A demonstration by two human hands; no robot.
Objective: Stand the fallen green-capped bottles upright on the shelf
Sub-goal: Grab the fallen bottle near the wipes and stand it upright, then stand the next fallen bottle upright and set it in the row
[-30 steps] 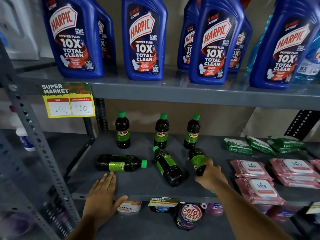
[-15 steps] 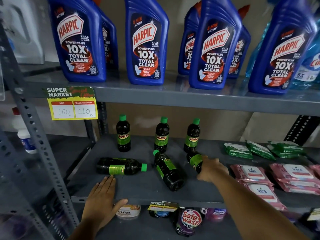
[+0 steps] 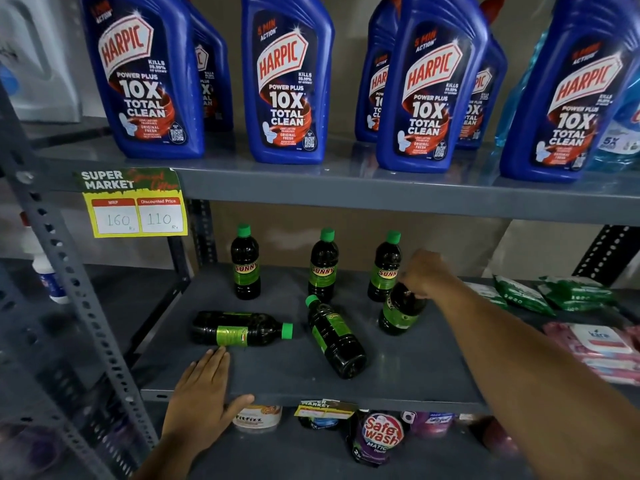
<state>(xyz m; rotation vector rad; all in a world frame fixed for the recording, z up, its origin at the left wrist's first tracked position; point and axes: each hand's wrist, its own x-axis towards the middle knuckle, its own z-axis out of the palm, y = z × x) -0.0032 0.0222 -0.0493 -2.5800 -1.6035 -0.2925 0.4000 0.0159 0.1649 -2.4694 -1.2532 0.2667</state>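
Far left, a grey slotted upright [image 3: 52, 258] carries the shelving; a yellow price tag [image 3: 133, 206] reading 160 / 110 hangs from the upper shelf edge, w/ blue Harpic bottles [image 3: 145, 77] lined up above it. The left hand [image 3: 204, 396] lies flat on the front lip of the middle shelf [image 3: 408, 368], palm down, fingers together and thumb hooked over the edge, gripping nothing; its fingertips sit just beside a fallen bottle. That left fallen bottle [image 3: 239, 330] lies on its side, green cap pointing right, label up. Behind it the rear-left Sunny bottle [image 3: 246, 263] stands upright, then the rear-middle Sunny bottle [image 3: 322, 263], also upright. In front of that one, the middle fallen bottle [image 3: 334, 336] lies diagonally, cap toward the back-left, base toward the front-right, near the shelf's front. The rear-right Sunny bottle [image 3: 387, 266] stands upright nr the back. Just right of it the right hand [image 3: 424, 275] reaches in from the lower right, fingers closed round the neck of the held bottle [image 3: 401, 313]; its cap is hidden by the hand. This bottle is roughly upright, tilted a little, base at or prob. touching the shelf, though contact isn't clear. Further right, green wipe packs [image 3: 554, 292] and pink wipe packs [image 3: 595, 351] lie flat. On the lower shelf: a Fitfizz tub [image 3: 256, 419] and a Safewash pouch [image 3: 379, 438].
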